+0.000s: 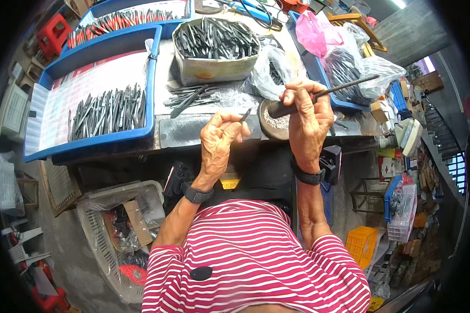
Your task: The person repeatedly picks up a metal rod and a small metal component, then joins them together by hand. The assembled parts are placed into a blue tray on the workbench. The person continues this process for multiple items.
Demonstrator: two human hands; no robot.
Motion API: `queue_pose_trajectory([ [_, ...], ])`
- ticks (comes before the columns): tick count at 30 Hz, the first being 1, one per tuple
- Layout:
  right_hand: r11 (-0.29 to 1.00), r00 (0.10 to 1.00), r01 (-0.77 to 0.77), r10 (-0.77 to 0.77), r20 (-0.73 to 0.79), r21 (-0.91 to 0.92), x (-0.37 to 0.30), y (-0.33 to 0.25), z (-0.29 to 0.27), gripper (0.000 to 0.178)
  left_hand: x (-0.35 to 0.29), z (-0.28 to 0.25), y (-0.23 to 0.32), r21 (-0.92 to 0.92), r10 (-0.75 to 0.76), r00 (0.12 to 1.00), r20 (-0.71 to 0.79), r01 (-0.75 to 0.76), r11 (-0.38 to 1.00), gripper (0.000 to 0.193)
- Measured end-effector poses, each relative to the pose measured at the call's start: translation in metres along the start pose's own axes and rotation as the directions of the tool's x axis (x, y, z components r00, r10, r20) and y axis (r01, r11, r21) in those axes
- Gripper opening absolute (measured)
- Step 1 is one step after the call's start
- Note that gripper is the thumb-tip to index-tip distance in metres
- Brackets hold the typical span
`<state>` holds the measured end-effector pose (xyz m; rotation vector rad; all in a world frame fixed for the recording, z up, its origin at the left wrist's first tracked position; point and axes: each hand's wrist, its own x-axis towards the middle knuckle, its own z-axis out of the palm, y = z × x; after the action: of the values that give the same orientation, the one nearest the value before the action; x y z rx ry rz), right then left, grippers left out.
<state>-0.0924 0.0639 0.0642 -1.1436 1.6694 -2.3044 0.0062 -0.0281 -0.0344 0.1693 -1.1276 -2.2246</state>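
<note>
My left hand [218, 140] is closed in a pinch on a small dark pointed piece [246, 115] above the table's front edge. My right hand [312, 122] wraps round a tool with a thick dark handle and a long thin dark shaft [350, 84], which points up to the right. Beneath the handle sits a round dish [266, 128] of pale granules, partly hidden by that hand. Beyond my left hand lies a loose pile of slim dark pieces [192, 99]. A box [214, 70] behind it is heaped with similar dark pieces.
At the left, a blue tray [150, 99] holds a bunch of slim dark pieces; another blue tray [125, 6] behind has red-and-black ones. Clear plastic bags [350, 65] and a pink bag [317, 32] lie at the right. A pale basket [95, 229] stands below the table.
</note>
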Motion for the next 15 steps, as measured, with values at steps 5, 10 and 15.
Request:
queue_pose_trajectory([
  [5, 0.974, 0.973, -0.224, 0.225, 0.053, -0.024, -0.014, 0.001, -0.006, 0.011, -0.006, 0.009, 0.012, -0.132, -0.166, 0.985, -0.056, 0.157, 0.979, 0.015],
  [10, 0.941, 0.942, -0.337, 0.336, -0.014, -0.038, -0.024, 0.009, -0.026, 0.011, -0.007, 0.008, 0.018, -0.172, -0.278, 0.960, -0.029, 0.270, 0.948, 0.015],
  [15, 0.920, 0.944, -0.329, 0.314, -0.099, -0.215, -0.026, 0.012, -0.070, 0.018, -0.008, 0.014, 0.015, -0.182, -0.313, 0.950, -0.004, 0.307, 0.934, 0.016],
])
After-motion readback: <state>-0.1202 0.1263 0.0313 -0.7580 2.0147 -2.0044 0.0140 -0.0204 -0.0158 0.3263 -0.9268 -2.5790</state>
